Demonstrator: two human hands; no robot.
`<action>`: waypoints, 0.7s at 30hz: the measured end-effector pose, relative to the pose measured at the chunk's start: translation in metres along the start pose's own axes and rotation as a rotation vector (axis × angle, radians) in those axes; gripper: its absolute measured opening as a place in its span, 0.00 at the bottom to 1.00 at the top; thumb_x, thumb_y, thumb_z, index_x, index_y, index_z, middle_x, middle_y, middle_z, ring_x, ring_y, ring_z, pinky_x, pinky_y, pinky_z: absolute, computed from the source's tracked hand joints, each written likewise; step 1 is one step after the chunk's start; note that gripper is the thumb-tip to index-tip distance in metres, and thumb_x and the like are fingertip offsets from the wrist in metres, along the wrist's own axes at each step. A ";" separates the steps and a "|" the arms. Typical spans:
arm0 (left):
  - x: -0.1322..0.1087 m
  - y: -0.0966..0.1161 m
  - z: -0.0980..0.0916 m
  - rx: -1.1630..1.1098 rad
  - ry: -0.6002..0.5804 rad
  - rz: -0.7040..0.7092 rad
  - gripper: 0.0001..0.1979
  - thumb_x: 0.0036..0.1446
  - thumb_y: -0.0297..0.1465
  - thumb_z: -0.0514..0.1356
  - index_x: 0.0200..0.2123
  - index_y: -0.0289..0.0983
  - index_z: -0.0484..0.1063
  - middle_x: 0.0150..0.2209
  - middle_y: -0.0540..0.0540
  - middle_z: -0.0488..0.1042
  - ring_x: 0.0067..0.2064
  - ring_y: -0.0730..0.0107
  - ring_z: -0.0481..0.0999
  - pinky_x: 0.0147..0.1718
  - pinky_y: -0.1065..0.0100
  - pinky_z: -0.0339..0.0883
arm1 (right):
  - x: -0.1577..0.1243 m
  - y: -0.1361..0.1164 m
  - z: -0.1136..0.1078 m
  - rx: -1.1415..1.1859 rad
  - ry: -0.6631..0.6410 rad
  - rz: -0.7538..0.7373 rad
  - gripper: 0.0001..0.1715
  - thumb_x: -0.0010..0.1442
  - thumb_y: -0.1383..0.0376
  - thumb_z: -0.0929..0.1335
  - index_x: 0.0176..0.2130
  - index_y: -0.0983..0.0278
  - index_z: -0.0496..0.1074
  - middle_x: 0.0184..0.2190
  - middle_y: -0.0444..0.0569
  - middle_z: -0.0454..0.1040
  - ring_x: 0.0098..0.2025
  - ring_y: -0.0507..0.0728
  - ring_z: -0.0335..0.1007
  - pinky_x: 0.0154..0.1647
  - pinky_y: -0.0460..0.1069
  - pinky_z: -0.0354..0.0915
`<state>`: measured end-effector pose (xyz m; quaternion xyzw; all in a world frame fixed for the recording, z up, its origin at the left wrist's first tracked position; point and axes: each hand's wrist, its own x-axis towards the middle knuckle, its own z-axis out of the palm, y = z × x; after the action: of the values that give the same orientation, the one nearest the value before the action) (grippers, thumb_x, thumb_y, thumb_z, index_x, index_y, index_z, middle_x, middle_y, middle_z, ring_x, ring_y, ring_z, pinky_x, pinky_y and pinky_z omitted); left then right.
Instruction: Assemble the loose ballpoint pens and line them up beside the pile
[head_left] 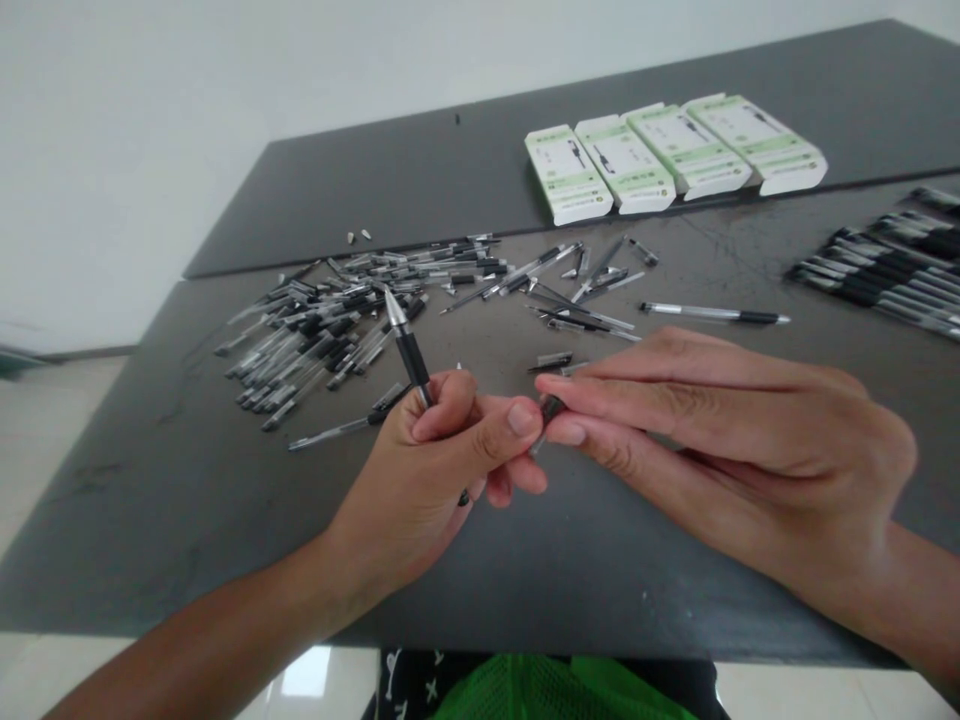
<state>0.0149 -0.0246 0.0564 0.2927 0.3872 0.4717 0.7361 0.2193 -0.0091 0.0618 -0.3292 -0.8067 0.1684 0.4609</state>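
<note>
My left hand (442,450) is closed round a pen (407,345) with a black grip and silver tip that points up and away from me. My right hand (712,440) pinches a small dark pen part (551,408) between thumb and forefinger, right against the left hand's thumb. Both hands hover over the dark table (187,500) near its front edge. The lower end of the held pen is hidden inside the left fist.
A heap of loose pens and pen parts (322,330) lies at the left, with more scattered pens (585,290) in the middle. Several white and green boxes (667,155) sit at the back. A neat row of pens (892,270) lies at the right edge.
</note>
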 end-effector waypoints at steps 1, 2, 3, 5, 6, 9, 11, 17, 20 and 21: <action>0.000 0.000 0.000 0.007 0.002 0.001 0.46 0.52 0.36 0.83 0.22 0.36 0.41 0.19 0.57 0.77 0.21 0.84 0.79 0.20 0.88 0.67 | 0.000 0.001 0.000 0.009 -0.002 -0.001 0.12 0.67 0.70 0.77 0.48 0.56 0.88 0.44 0.45 0.90 0.43 0.55 0.87 0.45 0.48 0.83; 0.000 0.000 0.000 0.015 0.006 0.002 0.47 0.51 0.36 0.83 0.22 0.36 0.40 0.19 0.58 0.77 0.21 0.84 0.79 0.19 0.88 0.67 | 0.000 0.002 0.000 0.018 -0.008 -0.005 0.13 0.67 0.70 0.78 0.49 0.56 0.88 0.43 0.46 0.90 0.43 0.55 0.87 0.44 0.48 0.83; 0.000 0.000 0.000 0.021 0.009 0.003 0.47 0.51 0.36 0.83 0.22 0.36 0.40 0.19 0.58 0.77 0.20 0.84 0.79 0.19 0.88 0.67 | 0.000 0.004 0.000 0.028 -0.015 -0.013 0.13 0.67 0.71 0.78 0.49 0.57 0.88 0.43 0.46 0.90 0.43 0.55 0.87 0.45 0.48 0.83; 0.001 0.000 0.000 0.029 0.010 0.007 0.47 0.51 0.36 0.83 0.22 0.36 0.40 0.18 0.58 0.76 0.21 0.84 0.79 0.19 0.88 0.67 | 0.000 0.005 0.000 0.053 -0.032 -0.021 0.12 0.67 0.70 0.78 0.49 0.58 0.88 0.43 0.46 0.90 0.43 0.55 0.87 0.46 0.48 0.83; 0.001 0.000 -0.001 0.033 0.008 0.010 0.47 0.51 0.36 0.83 0.22 0.36 0.40 0.18 0.59 0.76 0.21 0.84 0.79 0.19 0.88 0.67 | 0.000 0.006 0.001 0.062 -0.033 -0.020 0.12 0.67 0.70 0.78 0.49 0.58 0.88 0.44 0.46 0.90 0.43 0.55 0.87 0.46 0.48 0.83; 0.002 -0.001 -0.001 0.046 0.016 0.033 0.47 0.50 0.36 0.84 0.22 0.36 0.40 0.18 0.59 0.74 0.19 0.84 0.78 0.18 0.87 0.65 | -0.001 0.006 0.005 0.061 0.012 -0.007 0.13 0.68 0.70 0.77 0.51 0.57 0.87 0.46 0.46 0.90 0.45 0.55 0.87 0.47 0.48 0.83; 0.001 -0.003 -0.001 0.050 0.027 0.040 0.47 0.49 0.38 0.84 0.23 0.36 0.41 0.17 0.59 0.73 0.18 0.84 0.76 0.18 0.86 0.63 | -0.003 0.008 0.010 0.061 0.026 -0.014 0.16 0.69 0.70 0.76 0.55 0.59 0.85 0.48 0.47 0.90 0.46 0.54 0.87 0.49 0.47 0.82; -0.001 -0.005 -0.001 0.027 0.071 -0.039 0.44 0.47 0.45 0.84 0.24 0.38 0.47 0.16 0.58 0.72 0.14 0.86 0.66 0.16 0.83 0.54 | -0.007 0.010 0.017 -0.059 -0.051 -0.081 0.30 0.68 0.56 0.78 0.65 0.62 0.78 0.43 0.47 0.89 0.42 0.55 0.87 0.49 0.48 0.83; -0.001 -0.003 -0.001 0.016 0.108 -0.043 0.43 0.49 0.46 0.83 0.24 0.39 0.48 0.11 0.60 0.62 0.14 0.86 0.60 0.17 0.82 0.53 | -0.006 0.008 0.016 -0.132 -0.046 -0.081 0.31 0.69 0.59 0.78 0.67 0.61 0.76 0.44 0.47 0.89 0.41 0.55 0.87 0.49 0.48 0.83; -0.002 -0.002 -0.001 0.009 0.110 -0.045 0.42 0.50 0.46 0.83 0.24 0.39 0.48 0.10 0.61 0.61 0.14 0.86 0.58 0.17 0.81 0.51 | -0.006 0.007 0.016 -0.144 -0.046 -0.093 0.31 0.68 0.61 0.78 0.67 0.61 0.76 0.44 0.47 0.89 0.41 0.55 0.87 0.50 0.48 0.83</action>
<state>0.0144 -0.0266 0.0547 0.2609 0.4355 0.4689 0.7228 0.2100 -0.0073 0.0457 -0.3197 -0.8415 0.0961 0.4248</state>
